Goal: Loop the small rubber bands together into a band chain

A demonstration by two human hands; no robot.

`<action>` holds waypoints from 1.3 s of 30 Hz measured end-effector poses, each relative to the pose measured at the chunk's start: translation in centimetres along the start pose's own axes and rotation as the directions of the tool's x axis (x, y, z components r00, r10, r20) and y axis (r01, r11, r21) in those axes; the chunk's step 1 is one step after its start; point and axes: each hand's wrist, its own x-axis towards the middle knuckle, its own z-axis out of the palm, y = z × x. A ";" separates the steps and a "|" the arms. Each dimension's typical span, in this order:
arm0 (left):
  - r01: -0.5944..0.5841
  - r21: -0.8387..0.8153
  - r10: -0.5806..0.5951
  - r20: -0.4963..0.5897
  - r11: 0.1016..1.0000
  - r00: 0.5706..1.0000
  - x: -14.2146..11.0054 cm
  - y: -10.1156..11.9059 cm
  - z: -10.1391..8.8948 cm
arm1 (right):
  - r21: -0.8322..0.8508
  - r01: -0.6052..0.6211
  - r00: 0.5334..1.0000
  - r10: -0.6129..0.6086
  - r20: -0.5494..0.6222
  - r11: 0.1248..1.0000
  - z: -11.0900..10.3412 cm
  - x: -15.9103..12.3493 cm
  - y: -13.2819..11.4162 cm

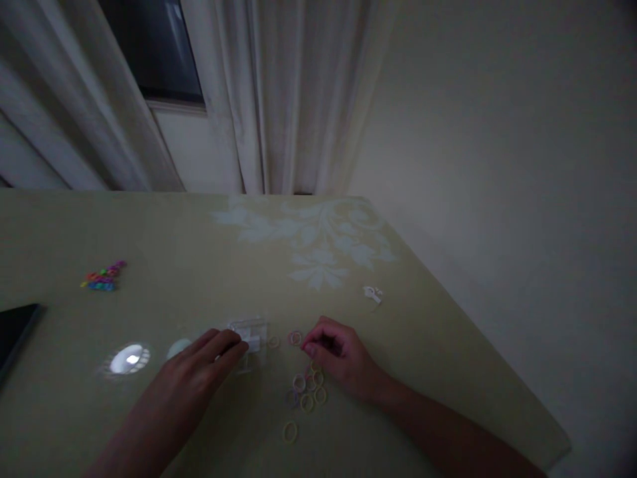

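Note:
Under the fingers of my left hand (206, 358) lies a small clear plastic box (256, 345); the hand is closed at the box's left side, and its fingertips partly cover it. My right hand (343, 355) is pinched just above the table, with a bit of a pink hair tie (304, 346) showing at its fingertips. Beside those fingertips lies another pinkish small hair tie (295, 338). A loose group of pale yellow, pink and purple hair ties (307, 402) rests below the right hand. One yellow hair tie (290, 432) lies apart, nearer me.
A heap of bright coloured small pieces (103, 277) sits at the left. A dark flat object (17, 332) reaches in from the left edge. Small white scraps (372, 295) lie right of centre. The table's right edge (472, 318) runs slantwise near the wall.

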 end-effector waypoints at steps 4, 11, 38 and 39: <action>-0.103 0.050 0.099 0.066 0.993 0.993 0.2 -0.3 -0.2 | 0.015 0.009 1.000 -0.009 -0.008 1.000 0.1 0.1 -0.1; -0.203 0.116 0.201 0.025 0.972 0.979 -0.9 -1.2 0.5 | -0.013 0.022 1.000 -0.022 -0.015 1.000 0.1 0.3 0.1; -0.146 0.004 0.146 -0.082 0.989 0.986 1.4 2.3 1.0 | -0.361 0.205 0.965 -0.126 0.230 0.910 -0.1 -0.3 -0.6; -0.136 -0.006 0.135 -0.056 0.991 0.989 1.4 2.4 0.9 | -0.369 0.219 0.957 -0.125 0.261 0.903 -0.2 -0.4 -0.7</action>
